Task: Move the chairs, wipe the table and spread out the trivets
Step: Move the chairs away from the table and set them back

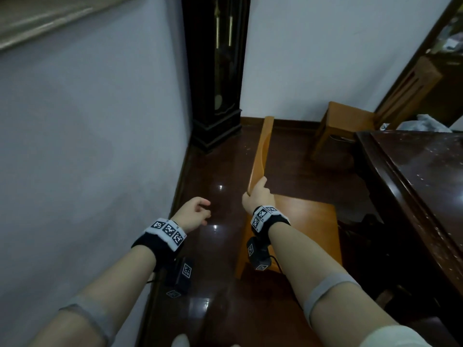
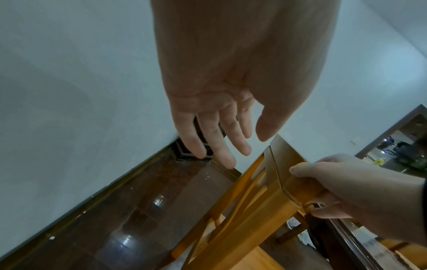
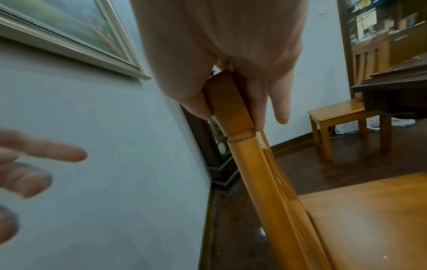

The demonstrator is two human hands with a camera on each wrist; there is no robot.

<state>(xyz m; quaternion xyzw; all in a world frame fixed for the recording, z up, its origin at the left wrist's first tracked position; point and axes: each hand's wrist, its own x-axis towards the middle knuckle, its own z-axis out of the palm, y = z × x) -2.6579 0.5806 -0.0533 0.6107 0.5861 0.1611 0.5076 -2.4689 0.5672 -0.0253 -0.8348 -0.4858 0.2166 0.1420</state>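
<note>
Step in hand: you are moving the near chair (image 1: 288, 221) away from the dark table (image 1: 426, 176), the first part of the job, by my reading.
Right hand (image 1: 259, 196): your fingers and thumb are curled round the near end of the chair's top rail (image 1: 261, 151), thumb on one face and fingers on the other.
Left hand (image 1: 194, 216): fingers loose and spread, holding nothing, hanging between the wall (image 1: 87, 146) and the rail.
Where the chair is: its seat sits just beside the table's long edge, its back toward the wall.
Second chair (image 1: 350, 121): it stands past the table's far end, against the far wall.
How to do it well: bring your free hand onto the rail too, so the chair lifts level and does not swing on one corner.
Watch: the tall clock (image 1: 216, 71) stands in the corner beyond the table; steer the back clear of it.
Poor view: the chair's legs are hidden, so I cannot tell if they are off the floor (image 1: 215, 171).
</note>
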